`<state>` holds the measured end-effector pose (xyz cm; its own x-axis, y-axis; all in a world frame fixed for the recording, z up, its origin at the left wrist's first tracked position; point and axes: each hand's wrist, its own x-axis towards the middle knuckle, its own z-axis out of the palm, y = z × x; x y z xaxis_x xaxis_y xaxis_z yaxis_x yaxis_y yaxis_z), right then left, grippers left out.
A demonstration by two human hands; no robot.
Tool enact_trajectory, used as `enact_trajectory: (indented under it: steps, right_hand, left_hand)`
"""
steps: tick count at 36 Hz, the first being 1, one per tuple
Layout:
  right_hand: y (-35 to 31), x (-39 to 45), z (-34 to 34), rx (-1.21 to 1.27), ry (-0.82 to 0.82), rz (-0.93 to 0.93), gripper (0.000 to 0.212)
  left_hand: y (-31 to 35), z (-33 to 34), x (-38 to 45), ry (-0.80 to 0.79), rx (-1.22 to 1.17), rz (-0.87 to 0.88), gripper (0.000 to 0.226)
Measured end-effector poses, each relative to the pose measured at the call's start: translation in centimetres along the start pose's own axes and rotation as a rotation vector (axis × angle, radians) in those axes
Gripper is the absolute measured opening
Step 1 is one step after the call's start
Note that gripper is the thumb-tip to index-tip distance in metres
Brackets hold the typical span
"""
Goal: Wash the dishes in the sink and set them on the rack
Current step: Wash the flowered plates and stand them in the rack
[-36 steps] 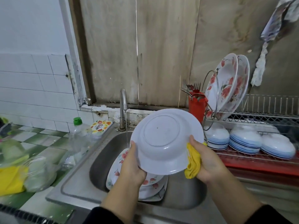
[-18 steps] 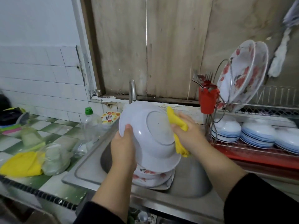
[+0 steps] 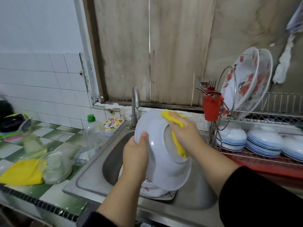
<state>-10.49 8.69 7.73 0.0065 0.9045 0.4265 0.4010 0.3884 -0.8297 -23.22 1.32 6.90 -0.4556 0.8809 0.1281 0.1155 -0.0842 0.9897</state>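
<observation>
A white bowl is held tilted above the steel sink, its underside facing me. My left hand grips its left rim, thumb on the outside. My right hand presses a yellow sponge cloth against the bowl's base and upper rim. Under the bowl lie several floral plates in the sink, mostly hidden. The wire dish rack stands to the right with stacked blue-rimmed bowls below and two floral plates upright above.
The tap rises behind the bowl. A red cutlery holder with forks hangs on the rack. A clear bottle with a green cap, a soap tub, plastic bags and a yellow cloth crowd the tiled counter at left.
The bowl has tilted from facing me flat to leaning right. My right hand moved with the sponge from the bowl's right edge up over its base and top rim. The view has shifted left.
</observation>
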Motion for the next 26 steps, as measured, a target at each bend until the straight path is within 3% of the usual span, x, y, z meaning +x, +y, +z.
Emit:
enact_trajectory:
  steps: [3,6,8,10,12,16,18,21,24,26]
  right_hand:
    - [-2.5,-2.4,1.2,-0.275,-0.231,-0.508,0.053]
    - [-1.7,-3.0,0.9,-0.488,-0.420,-0.638,0.070]
    - [-0.8,-1.6,0.0,-0.525,-0.305,-0.653,0.069]
    - [-0.9,-0.3,-0.5,-0.562,-0.157,-0.453,0.074]
    - [-1.3,0.2,0.0,-0.565,-0.133,-0.365,0.081]
    - [-1.9,-1.2,1.2,-0.615,-0.197,-0.808,0.071]
    - [-1.3,-0.9,1.3,-0.648,-0.217,-0.913,0.066]
    - [-1.9,0.8,0.6,-0.667,-0.221,-0.836,0.060]
    - [-1.9,4.0,-0.2,-0.585,-0.234,-0.531,0.070]
    - [-1.3,6.0,-1.1,-0.523,-0.253,-0.361,0.065]
  left_hand:
    - [0.2,0.1,0.4,0.012,0.063,0.023,0.032]
    - [0.9,-0.3,0.4,0.034,-0.073,-0.032,0.046]
    - [1.3,-0.4,-0.1,0.028,-0.041,-0.042,0.057]
    - [1.6,-0.3,-0.5,0.014,-0.001,-0.036,0.061]
    - [2.0,-0.2,-0.6,0.000,-0.012,-0.042,0.063]
    - [2.4,-0.3,0.4,-0.013,-0.121,-0.129,0.092]
    - [2.7,-0.4,0.5,-0.028,-0.117,-0.134,0.102]
    - [3.5,-0.5,0.5,-0.055,-0.022,-0.025,0.069]
    - [3.2,-0.8,0.9,-0.101,0.060,0.057,0.033]
    - [3.2,-1.2,1.2,-0.114,0.039,0.070,0.031]
